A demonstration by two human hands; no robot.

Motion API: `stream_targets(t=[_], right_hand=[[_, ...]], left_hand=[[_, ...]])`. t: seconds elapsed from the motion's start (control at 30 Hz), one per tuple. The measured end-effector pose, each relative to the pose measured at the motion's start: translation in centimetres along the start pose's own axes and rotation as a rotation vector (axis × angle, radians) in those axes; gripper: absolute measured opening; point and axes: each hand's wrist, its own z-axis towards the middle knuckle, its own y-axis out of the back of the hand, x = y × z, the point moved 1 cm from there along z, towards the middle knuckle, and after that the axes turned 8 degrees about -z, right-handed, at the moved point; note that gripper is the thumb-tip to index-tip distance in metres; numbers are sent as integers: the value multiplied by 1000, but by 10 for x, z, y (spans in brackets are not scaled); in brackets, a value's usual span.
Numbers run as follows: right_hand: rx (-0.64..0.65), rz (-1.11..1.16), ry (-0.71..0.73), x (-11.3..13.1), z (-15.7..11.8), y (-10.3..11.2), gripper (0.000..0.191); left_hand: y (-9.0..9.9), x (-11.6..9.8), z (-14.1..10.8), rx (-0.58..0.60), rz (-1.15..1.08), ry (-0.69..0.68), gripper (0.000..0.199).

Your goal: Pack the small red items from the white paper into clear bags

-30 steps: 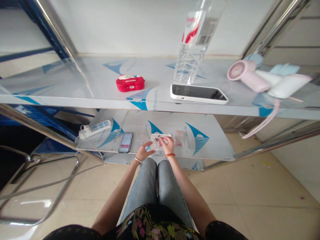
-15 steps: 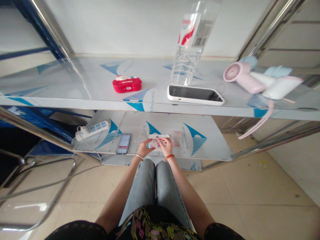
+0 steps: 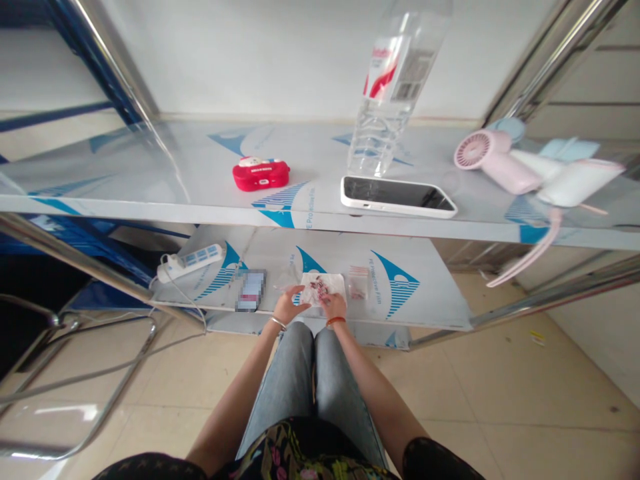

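Note:
A white paper sheet lies on the lower shelf with several small dark red and white pieces scattered over its middle. My left hand rests at the sheet's left edge, thumb and fingers apart, with nothing visible between them. From the right, my right hand reaches onto the sheet, its fingertips drawn together at the pieces. Whatever the fingertips hold, if anything, is too small to make out. Just right of the sheet is a clear plastic bag with reddish contents. Crumpled clear plastic lies beyond my left hand.
A phone with a blurred screen and a white power strip lie to the left. On the upper shelf are a red case, a clear bottle, a white-cased phone and a pink handheld fan.
My right hand has moved down towards me and slightly right, uncovering more of the sheet and the dark red pieces. My left hand has barely moved. The view has shifted a little.

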Motion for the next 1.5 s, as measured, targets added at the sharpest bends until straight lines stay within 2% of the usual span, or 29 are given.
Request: stream_targets(t=[0.1,0.2,0.37,0.47,0.57,0.7,0.9,1.03,1.17,1.37,1.5], right_hand=[[21,29,10,0,1,0,10],[-65,191,33,3,3,6,15],[-261,526,137,25,6,43,22],[-263,589,220,40,7,67,22],[-218,575,317,47,6,77,16],[-152,528,432,47,7,69,10],[-94,345,239,26,32,40,11],[25,142,194,19,45,15,10],[77,32,192,24,48,-2,13],[97,37,136,30,50,-12,13],[29,142,160,27,50,-10,11]], left_hand=[[1,2,-2,1,4,3,52],[-1,5,-3,-5,7,5,52],[-5,12,-2,-3,13,28,54],[-6,13,-1,6,19,34,53],[-7,11,-1,7,21,36,53],[-8,11,0,-3,13,43,52],[1,16,0,-33,13,36,49],[7,16,-3,-39,15,19,49],[9,15,-6,-50,13,34,51],[12,13,-10,-48,8,38,52],[12,15,-10,-55,28,55,52]])
